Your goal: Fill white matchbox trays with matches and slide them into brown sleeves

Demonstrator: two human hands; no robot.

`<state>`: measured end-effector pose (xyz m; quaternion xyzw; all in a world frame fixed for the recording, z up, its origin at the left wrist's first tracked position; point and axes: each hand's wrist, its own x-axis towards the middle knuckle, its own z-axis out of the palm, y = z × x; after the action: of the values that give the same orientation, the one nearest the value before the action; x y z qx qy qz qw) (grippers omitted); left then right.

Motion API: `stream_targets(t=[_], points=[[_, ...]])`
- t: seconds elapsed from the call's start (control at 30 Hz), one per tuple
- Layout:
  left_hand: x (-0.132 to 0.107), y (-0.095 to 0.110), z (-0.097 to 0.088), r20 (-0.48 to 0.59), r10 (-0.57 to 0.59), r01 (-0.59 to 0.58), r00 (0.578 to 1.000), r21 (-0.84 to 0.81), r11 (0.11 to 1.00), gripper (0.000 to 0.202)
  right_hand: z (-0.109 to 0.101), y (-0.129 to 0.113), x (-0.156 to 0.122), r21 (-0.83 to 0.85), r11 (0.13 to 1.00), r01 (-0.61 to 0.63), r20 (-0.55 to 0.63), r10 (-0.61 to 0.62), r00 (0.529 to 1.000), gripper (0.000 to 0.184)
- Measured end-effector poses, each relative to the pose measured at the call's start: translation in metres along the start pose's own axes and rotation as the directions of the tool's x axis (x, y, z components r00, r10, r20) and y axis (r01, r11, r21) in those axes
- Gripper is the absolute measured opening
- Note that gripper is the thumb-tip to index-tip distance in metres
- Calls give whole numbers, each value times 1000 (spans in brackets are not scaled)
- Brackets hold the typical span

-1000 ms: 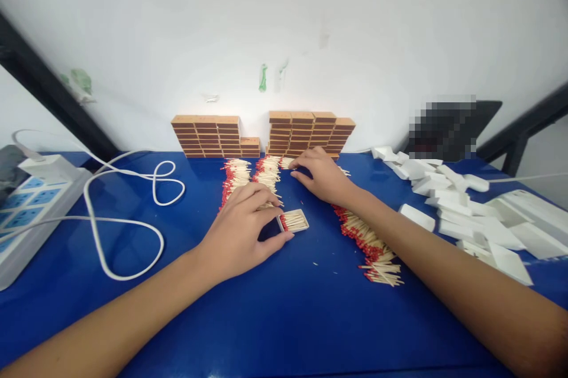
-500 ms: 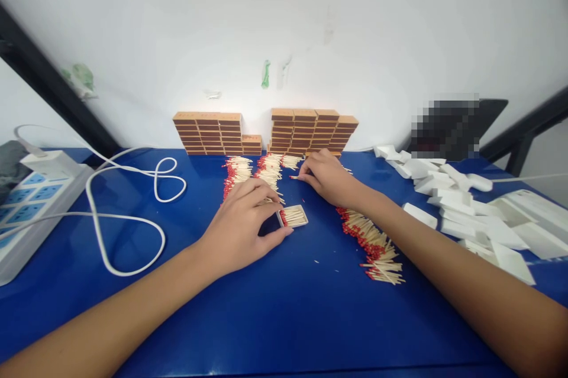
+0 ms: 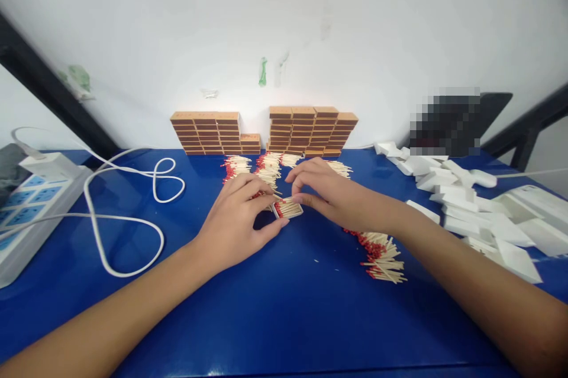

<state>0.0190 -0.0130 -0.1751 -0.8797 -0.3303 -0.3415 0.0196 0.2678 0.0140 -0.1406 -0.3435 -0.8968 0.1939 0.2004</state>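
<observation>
A small white matchbox tray [image 3: 288, 216] filled with red-tipped matches [image 3: 287, 207] lies on the blue table. My left hand [image 3: 237, 218] grips the tray's left end between thumb and fingers. Above the tray's far right side is my right hand [image 3: 328, 191], its thumb and fingertips pinched on a match [image 3: 284, 199] lowered onto the others; the match is partly hidden by the fingers. Behind my left hand lie rows of loose matches [image 3: 268, 168]. Another heap of matches [image 3: 384, 257] sits below my right forearm.
Stacked matchboxes [image 3: 206, 132] stand against the wall, with a second stack [image 3: 306, 129] to their right. White paper-like pieces [image 3: 465, 206] are piled at right. A white cable [image 3: 95, 224] and a power strip [image 3: 57, 212] are on the left.
My right hand has moved left and nearer, bringing a match from behind to the tray. My left hand and the tray have shifted slightly left and away.
</observation>
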Motion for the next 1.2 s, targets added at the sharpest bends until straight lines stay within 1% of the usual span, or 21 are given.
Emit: stream_targets(t=[0.2,0.33,0.7,0.77,0.83,0.93,1.0,1.07,1.13,1.2], points=[[1,1,-1,-9,11,-11,1000,-9,1000,21,8,1,-2,12,1000,8,47,-8,999,18],[1,1,-1,-13,12,-13,1000,-4,1000,20,10,3,-1,22,1000,20,54,-22,998,15],[0,0,0,27,21,-20,999,-24,1000,20,4,7,1,8,999,39,31,-39,999,10],[0,0,-1,35,24,-23,999,-28,999,20,4,10,3,-8,999,36,-19,-36,999,13],[0,1,-1,38,28,-27,999,-31,999,21,4,19,6,-67,998,11,-120,-19,993,13],[-1,2,0,44,26,-24,999,-43,999,21,10,40,15,-196,977,-81,-275,25,961,9],[-2,2,1,50,23,-20,999,-57,998,21,15,54,24,-244,958,-150,-310,70,948,8],[-2,3,1,52,21,-18,998,-61,998,20,20,63,34,-253,945,-208,-332,117,936,10],[-2,3,1,56,22,-19,998,-58,998,20,24,69,42,-261,932,-250,-343,153,927,11],[-2,3,1,59,23,-20,998,-55,998,21,27,71,49,-279,922,-270,-335,170,927,12]])
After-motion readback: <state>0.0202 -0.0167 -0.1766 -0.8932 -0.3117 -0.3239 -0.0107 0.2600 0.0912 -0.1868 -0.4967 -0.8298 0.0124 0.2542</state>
